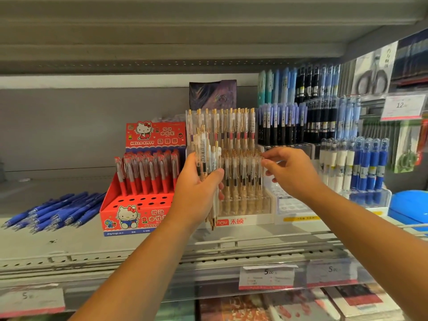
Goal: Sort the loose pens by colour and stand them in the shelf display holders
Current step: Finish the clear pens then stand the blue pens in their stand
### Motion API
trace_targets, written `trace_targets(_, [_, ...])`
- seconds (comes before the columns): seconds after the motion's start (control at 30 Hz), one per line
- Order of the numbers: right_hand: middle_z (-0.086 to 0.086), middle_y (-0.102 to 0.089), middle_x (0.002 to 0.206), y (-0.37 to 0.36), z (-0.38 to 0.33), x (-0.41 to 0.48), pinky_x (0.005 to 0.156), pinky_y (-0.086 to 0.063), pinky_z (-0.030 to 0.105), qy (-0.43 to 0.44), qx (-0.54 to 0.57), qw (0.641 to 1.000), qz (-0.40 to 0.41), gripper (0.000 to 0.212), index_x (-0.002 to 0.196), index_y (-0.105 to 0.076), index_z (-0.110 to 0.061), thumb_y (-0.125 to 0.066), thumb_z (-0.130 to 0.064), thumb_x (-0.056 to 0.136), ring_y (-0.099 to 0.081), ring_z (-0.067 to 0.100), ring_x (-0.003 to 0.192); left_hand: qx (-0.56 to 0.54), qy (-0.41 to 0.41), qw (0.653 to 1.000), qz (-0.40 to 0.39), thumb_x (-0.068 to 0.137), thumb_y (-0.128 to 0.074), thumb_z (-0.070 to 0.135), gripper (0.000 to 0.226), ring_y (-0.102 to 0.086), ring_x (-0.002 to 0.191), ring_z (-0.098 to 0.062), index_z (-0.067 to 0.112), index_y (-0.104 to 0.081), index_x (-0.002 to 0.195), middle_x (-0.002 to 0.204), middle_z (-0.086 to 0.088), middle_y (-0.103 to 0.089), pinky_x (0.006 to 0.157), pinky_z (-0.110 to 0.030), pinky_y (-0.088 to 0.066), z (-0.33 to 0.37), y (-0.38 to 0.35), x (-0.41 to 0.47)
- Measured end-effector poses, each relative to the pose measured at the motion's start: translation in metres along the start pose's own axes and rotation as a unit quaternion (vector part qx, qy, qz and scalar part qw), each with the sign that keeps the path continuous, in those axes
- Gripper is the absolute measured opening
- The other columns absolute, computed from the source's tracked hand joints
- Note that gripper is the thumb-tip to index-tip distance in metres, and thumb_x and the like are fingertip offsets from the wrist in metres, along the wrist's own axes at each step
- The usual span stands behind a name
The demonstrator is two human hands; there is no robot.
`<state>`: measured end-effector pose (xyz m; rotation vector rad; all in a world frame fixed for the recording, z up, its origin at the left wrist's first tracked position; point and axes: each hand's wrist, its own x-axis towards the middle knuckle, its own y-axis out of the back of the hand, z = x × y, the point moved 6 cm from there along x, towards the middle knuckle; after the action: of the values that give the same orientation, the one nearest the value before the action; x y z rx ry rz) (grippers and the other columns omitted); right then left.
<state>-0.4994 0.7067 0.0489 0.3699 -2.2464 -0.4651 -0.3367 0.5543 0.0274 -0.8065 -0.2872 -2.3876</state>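
My left hand grips a bundle of clear pens with gold clips, held upright in front of the clear tiered display holder. That holder stands full of similar gold-clipped pens in two rows. My right hand reaches to the front row, thumb and fingers at the top of a pen near the row's right end; whether it pinches that pen cannot be told. A pile of loose blue pens lies flat on the shelf at the left.
A red Hello Kitty box holds red pens, with empty holes in front. Blue, black and white pens fill holders at the right. A blue object sits at far right. Price tags line the shelf edge.
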Motion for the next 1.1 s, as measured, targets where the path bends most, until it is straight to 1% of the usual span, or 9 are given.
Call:
trace_targets(0.17, [-0.006, -0.057, 0.109, 0.010, -0.016, -0.005, 0.078, -0.043, 0.025, 0.012, -0.066, 0.997, 0.037, 0.032, 0.122, -0.056, -0.019, -0.062, -0.035, 0.095, -0.057, 0.006, 0.087, 0.000, 0.003, 1.000, 0.002, 0.095, -0.062, 0.014, 0.034, -0.067, 0.076, 0.002, 0.042, -0.055, 0.112, 0.092, 0.023, -0.070, 0.062, -0.014, -0.053, -0.001, 0.008, 0.002])
trace_targets(0.27, [-0.013, -0.060, 0.101, 0.011, -0.039, -0.011, 0.072, -0.044, 0.021, 0.043, -0.033, 0.998, 0.017, 0.018, 0.112, -0.061, -0.026, -0.062, -0.029, 0.094, -0.057, 0.001, 0.083, 0.009, 0.010, 1.000, -0.007, 0.094, -0.063, 0.015, 0.032, -0.069, 0.075, 0.000, 0.034, -0.056, 0.118, 0.089, 0.016, -0.073, 0.056, -0.008, -0.049, 0.001, 0.016, 0.003])
trace_targets(0.37, [-0.010, -0.067, 0.092, -0.009, -0.062, -0.021, 0.064, -0.047, 0.022, 0.012, 0.093, 0.993, -0.066, 0.006, 0.098, -0.068, -0.029, -0.066, -0.028, 0.092, -0.064, 0.006, 0.082, 0.011, 0.020, 1.000, -0.016, 0.093, -0.065, 0.014, 0.030, -0.071, 0.076, -0.012, 0.033, -0.059, 0.116, 0.094, 0.002, -0.074, 0.057, -0.020, -0.054, 0.002, 0.022, 0.003])
trace_targets(0.43, [-0.009, -0.069, 0.087, -0.027, -0.078, -0.029, 0.059, -0.051, 0.022, -0.006, 0.144, 0.984, -0.106, 0.006, 0.095, -0.070, -0.029, -0.069, -0.031, 0.090, -0.067, 0.007, 0.079, 0.024, 0.011, 0.999, -0.028, 0.092, -0.066, 0.014, 0.032, -0.071, 0.087, -0.014, 0.035, -0.059, 0.115, 0.101, 0.006, -0.073, 0.067, -0.031, -0.057, 0.004, 0.023, 0.004])
trace_targets(0.53, [0.000, -0.070, 0.090, -0.051, -0.092, -0.036, 0.051, -0.052, 0.019, -0.034, 0.203, 0.969, -0.136, 0.016, 0.100, -0.068, -0.019, -0.073, -0.027, 0.087, -0.068, 0.007, 0.068, 0.051, -0.011, 0.997, -0.061, 0.090, -0.067, 0.017, 0.036, -0.067, 0.103, -0.006, 0.037, -0.058, 0.119, 0.109, 0.014, -0.072, 0.086, -0.031, -0.053, 0.009, 0.023, 0.001])
trace_targets(0.73, [0.009, -0.067, 0.079, -0.072, -0.095, -0.038, 0.054, -0.057, 0.024, -0.096, 0.271, 0.948, -0.138, 0.017, 0.095, -0.064, -0.007, -0.076, -0.012, 0.085, -0.067, 0.013, 0.065, 0.076, -0.007, 0.993, -0.086, 0.082, -0.065, 0.026, 0.034, -0.069, 0.094, -0.016, 0.037, -0.058, 0.113, 0.101, 0.009, -0.071, 0.083, -0.044, -0.057, 0.004, 0.036, -0.005])
trace_targets(0.9, [0.014, -0.072, 0.086, -0.078, -0.097, -0.034, 0.063, -0.061, 0.027, -0.095, 0.282, 0.948, -0.112, 0.011, 0.097, -0.067, -0.004, -0.071, -0.005, 0.087, -0.070, 0.016, 0.070, 0.043, -0.011, 0.997, -0.060, 0.095, -0.062, 0.012, 0.036, -0.068, 0.103, -0.007, 0.037, -0.057, 0.120, 0.109, 0.014, -0.072, 0.082, -0.024, -0.056, 0.000, 0.051, -0.006])
trace_targets(0.97, [0.015, -0.072, 0.087, -0.077, -0.100, -0.030, 0.067, -0.062, 0.031, -0.093, 0.287, 0.949, -0.095, 0.011, 0.099, -0.066, -0.005, -0.070, -0.004, 0.088, -0.071, 0.019, 0.073, 0.041, -0.014, 0.998, -0.034, 0.096, -0.061, 0.010, 0.037, -0.067, 0.105, -0.005, 0.037, -0.056, 0.121, 0.111, 0.015, -0.071, 0.085, -0.024, -0.055, -0.001, 0.055, -0.004])
trace_targets(1.1, [0.006, -0.072, 0.087, -0.068, -0.106, -0.020, 0.061, -0.061, 0.025, -0.058, 0.284, 0.956, -0.036, 0.017, 0.106, -0.063, -0.008, -0.067, -0.006, 0.090, -0.073, 0.013, 0.074, 0.062, -0.016, 0.998, 0.002, 0.095, -0.062, 0.015, 0.031, -0.066, 0.092, 0.005, 0.041, -0.055, 0.110, 0.100, 0.022, -0.070, 0.069, -0.012, -0.052, 0.000, 0.058, -0.005])
